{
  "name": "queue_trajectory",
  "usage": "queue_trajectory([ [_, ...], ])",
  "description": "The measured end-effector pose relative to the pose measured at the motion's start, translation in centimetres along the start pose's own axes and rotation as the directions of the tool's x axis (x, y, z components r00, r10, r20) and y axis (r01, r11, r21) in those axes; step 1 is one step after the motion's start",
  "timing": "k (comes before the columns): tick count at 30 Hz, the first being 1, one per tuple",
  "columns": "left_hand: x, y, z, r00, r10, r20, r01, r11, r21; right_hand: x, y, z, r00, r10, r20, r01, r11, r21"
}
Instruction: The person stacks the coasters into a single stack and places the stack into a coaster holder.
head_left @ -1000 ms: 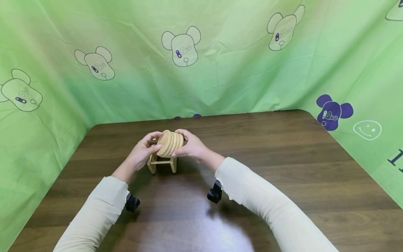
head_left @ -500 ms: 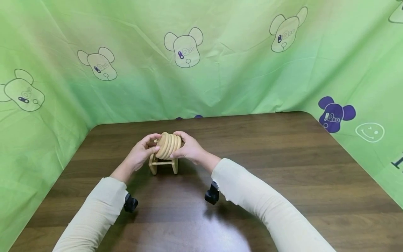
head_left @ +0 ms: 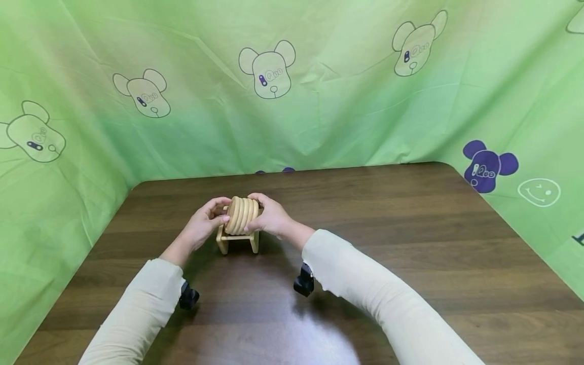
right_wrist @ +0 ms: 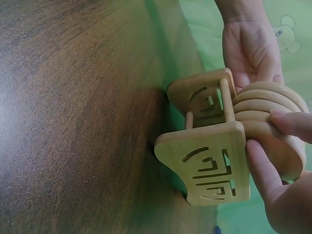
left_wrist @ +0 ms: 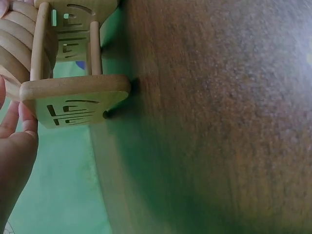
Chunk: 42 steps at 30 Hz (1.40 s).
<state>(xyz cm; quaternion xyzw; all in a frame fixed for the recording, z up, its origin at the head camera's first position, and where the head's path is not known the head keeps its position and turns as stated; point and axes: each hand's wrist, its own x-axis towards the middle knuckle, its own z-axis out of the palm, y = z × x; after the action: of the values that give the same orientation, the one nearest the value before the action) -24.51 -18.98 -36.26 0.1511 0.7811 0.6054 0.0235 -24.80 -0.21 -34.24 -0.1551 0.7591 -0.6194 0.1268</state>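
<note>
A row of several round wooden coasters [head_left: 243,215] stands on edge between my two hands, over a small wooden coaster holder [head_left: 254,243]. My left hand [head_left: 201,228] holds the left end of the row, thumb in front and fingers behind. At the other end, my right hand [head_left: 272,219] grips the coasters with thumb and fingers. In the right wrist view the coasters [right_wrist: 265,102] lie against the top rail of the holder [right_wrist: 200,168], which has cut-out patterns in its side panels. Whether they rest fully inside is hidden.
The holder stands on a brown wood-grain table [head_left: 388,243]. Green cloth [head_left: 319,116] printed with cartoon heads hangs around the back and sides. A black wrist camera [head_left: 188,296] sits under the left sleeve and another black camera [head_left: 304,281] under the right.
The coasters have come down lower onto the holder and turned more squarely in line with it. Both hands have lowered with them, the right one also shifting slightly left.
</note>
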Motion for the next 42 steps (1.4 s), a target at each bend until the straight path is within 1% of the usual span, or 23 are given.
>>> queue_trajectory([
  [3,0.1,0.0,0.0,1.000,0.007,0.005,-0.007,1.000,0.004,0.1,0.0,0.0,1.000,0.000,-0.018,-0.001,0.999,-0.038],
  [6,0.2,-0.2,0.0,1.000,0.021,0.014,-0.021,1.000,0.018,0.1,0.1,0.1,0.999,-0.010,-0.042,0.005,0.993,-0.118],
  [10,0.2,-0.4,0.2,0.998,0.053,0.022,-0.054,0.997,0.055,0.2,0.4,0.3,0.998,-0.023,-0.061,0.008,0.971,-0.238],
  [13,0.2,-0.5,0.4,0.997,0.078,0.024,-0.080,0.992,0.103,0.2,0.7,0.3,0.997,-0.038,-0.067,0.016,0.956,-0.294],
  [15,0.2,-0.6,0.6,0.997,0.079,0.021,-0.081,0.988,0.130,0.2,0.8,0.3,0.997,-0.045,-0.068,0.022,0.949,-0.314],
  [17,0.2,-0.7,0.6,0.997,0.079,0.019,-0.081,0.985,0.153,0.3,1.0,0.3,0.996,-0.049,-0.069,0.025,0.950,-0.312],
  [21,0.2,-0.6,0.7,0.998,0.065,0.006,-0.065,0.985,0.159,0.3,1.2,0.2,0.996,-0.054,-0.078,0.029,0.954,-0.297],
  [24,0.1,-0.3,0.8,0.998,0.055,-0.009,-0.053,0.985,0.167,0.2,1.1,0.2,0.995,-0.061,-0.080,0.038,0.962,-0.271],
  [28,0.0,-0.1,0.8,0.998,0.056,-0.013,-0.052,0.979,0.198,0.0,1.0,0.1,0.995,-0.059,-0.084,0.038,0.972,-0.233],
  [32,-0.1,0.2,0.8,0.998,0.058,-0.012,-0.053,0.967,0.250,-0.2,1.0,0.0,0.995,-0.029,-0.094,0.010,0.982,-0.189],
  [38,-0.4,0.5,0.6,0.998,0.051,-0.031,-0.038,0.942,0.334,-0.2,0.9,-0.1,0.998,0.018,-0.063,-0.023,0.996,-0.081],
  [42,-0.8,0.8,0.4,0.998,0.035,-0.052,-0.013,0.925,0.379,-0.3,1.1,-0.1,0.999,0.023,-0.043,-0.026,0.997,-0.073],
])
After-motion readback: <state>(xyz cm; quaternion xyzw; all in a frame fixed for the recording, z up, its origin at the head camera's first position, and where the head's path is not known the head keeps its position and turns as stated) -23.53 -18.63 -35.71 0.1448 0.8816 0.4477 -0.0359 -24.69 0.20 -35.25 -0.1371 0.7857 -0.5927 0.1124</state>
